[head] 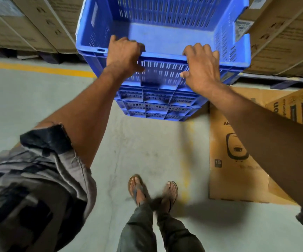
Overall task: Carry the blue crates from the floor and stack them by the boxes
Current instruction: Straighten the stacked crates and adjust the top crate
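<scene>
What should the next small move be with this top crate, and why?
Probably settle the top blue crate squarely down onto the stack of blue crates before letting go. Both the left hand and the right hand grip its near rim, and it looks offset from the crates below. Whether it is fully seated cannot be told.

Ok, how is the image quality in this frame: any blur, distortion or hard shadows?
Head view: wide-angle bending bows the cardboard boxes at the edges; motion blur softens the feet and the sleeve; both hands, left hand and right hand, and the top blue crate stay fairly sharp; a soft shadow falls right of the feet.
</scene>
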Action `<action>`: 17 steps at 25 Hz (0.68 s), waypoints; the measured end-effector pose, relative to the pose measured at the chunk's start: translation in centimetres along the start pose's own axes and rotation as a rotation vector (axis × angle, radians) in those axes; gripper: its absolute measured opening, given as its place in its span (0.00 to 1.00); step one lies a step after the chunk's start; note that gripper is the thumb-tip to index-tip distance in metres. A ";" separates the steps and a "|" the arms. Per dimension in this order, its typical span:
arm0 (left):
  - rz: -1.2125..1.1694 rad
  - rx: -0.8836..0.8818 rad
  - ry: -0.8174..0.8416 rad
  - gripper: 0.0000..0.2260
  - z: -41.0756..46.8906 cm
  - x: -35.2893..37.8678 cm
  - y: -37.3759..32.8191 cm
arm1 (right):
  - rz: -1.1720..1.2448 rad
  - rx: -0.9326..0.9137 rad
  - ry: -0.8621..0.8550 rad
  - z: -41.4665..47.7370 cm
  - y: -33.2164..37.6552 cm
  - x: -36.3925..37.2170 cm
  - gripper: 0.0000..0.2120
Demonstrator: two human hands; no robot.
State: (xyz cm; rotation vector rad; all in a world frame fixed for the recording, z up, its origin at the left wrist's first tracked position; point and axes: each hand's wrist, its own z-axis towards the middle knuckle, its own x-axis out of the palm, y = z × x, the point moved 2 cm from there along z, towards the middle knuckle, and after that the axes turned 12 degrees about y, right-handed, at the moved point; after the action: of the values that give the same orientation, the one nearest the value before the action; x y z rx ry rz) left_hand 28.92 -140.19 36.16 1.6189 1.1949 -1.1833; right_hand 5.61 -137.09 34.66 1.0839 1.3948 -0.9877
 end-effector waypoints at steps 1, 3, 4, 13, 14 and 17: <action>-0.008 -0.004 -0.073 0.25 -0.4 0.7 -0.2 | 0.021 0.010 -0.050 -0.7 0.0 0.5 0.26; -0.089 -0.051 -0.290 0.31 -1.8 2.7 -0.4 | 0.009 0.078 -0.180 -2.5 0.8 2.2 0.33; -0.138 -0.078 -0.418 0.30 -2.8 4.2 -0.6 | -0.017 0.133 -0.244 -3.6 1.5 3.5 0.36; -0.808 -0.069 -0.634 0.14 -1.2 29.5 -2.6 | 0.390 0.260 -0.469 -4.5 5.2 27.9 0.19; -0.810 -0.075 -0.593 0.13 -0.2 32.3 -3.0 | 0.418 0.248 -0.457 -3.9 4.7 30.8 0.19; -0.902 -0.066 -0.640 0.11 2.4 39.0 -4.3 | 0.593 0.255 -0.478 -2.2 3.6 38.3 0.17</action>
State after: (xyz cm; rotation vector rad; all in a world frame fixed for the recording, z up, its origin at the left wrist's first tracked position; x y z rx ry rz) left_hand 28.95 -132.24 -2.36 0.4961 1.5114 -1.9764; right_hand 7.58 -130.54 -3.24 1.2446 0.5195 -0.9090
